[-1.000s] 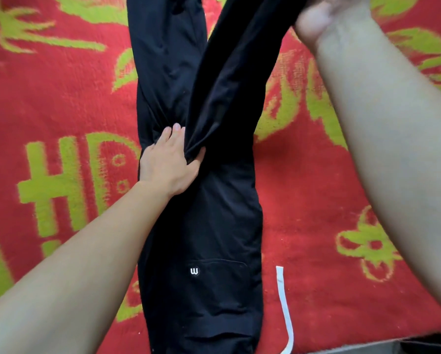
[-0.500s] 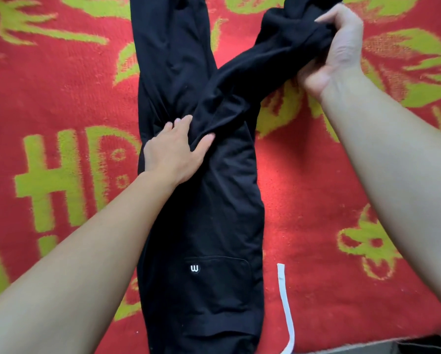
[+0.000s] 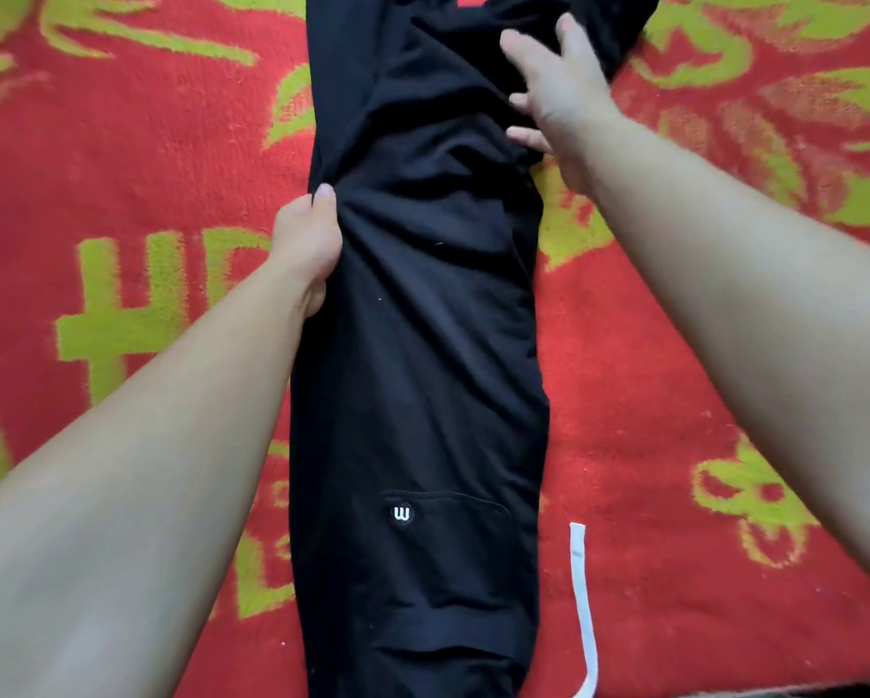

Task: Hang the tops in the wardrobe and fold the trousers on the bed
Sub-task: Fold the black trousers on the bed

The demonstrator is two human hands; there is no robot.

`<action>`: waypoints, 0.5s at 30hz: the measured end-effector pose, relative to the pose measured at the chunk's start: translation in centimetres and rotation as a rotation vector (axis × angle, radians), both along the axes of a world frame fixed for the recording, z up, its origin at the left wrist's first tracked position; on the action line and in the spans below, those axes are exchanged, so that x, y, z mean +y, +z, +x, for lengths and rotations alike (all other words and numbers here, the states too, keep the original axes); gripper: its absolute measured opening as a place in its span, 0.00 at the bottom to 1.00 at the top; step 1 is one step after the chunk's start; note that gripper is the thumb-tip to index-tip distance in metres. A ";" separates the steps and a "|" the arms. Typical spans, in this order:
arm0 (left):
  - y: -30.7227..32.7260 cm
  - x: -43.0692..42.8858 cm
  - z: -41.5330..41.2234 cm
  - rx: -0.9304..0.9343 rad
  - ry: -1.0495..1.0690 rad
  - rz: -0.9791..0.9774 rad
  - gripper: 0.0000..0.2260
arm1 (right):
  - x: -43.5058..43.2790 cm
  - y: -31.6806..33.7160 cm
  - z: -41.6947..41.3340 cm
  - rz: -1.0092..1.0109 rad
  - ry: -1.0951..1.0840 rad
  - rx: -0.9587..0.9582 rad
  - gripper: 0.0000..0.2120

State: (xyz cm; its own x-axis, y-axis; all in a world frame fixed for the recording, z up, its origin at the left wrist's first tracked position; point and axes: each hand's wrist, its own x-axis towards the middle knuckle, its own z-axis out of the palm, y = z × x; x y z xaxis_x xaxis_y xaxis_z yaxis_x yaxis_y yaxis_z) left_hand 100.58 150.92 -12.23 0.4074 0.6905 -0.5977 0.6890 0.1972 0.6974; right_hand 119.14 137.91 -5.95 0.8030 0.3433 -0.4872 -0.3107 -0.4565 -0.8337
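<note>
Since earlier frame, right hand (image 3: pixel 556 88) moved leftward, lowering upper leg onto long black fabric trousers (image 3: pixel 422 370); fingers now spread flat on cloth, upper centre. Left hand (image 3: pixel 308 244) shifted to left edge of trousers, fingers pinching fabric. Trousers lie lengthwise at frame centre on red-green patterned bedspread (image 3: pixel 145 143). White drawstring (image 3: pixel 581 596) lower right.

Black fabric trousers (image 3: pixel 422 345) with small round white "W" logo (image 3: pixel 402 514), white flat drawstring (image 3: pixel 583 607); red plush blanket (image 3: pixel 145 158) with yellow-green motifs.
</note>
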 end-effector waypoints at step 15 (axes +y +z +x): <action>-1.5 7.5 5.5 0.246 -0.548 0.658 0.29 | 1.6 -3.1 4.9 0.246 -0.668 0.128 0.26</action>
State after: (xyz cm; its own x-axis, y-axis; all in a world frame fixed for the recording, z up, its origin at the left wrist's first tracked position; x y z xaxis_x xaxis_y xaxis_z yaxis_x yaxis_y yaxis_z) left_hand 106.10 158.38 -13.77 0.6934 0.6709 -0.2629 0.7143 -0.5922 0.3729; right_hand 124.06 139.47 -9.05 0.8217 -0.0887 -0.5629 -0.5596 0.0612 -0.8265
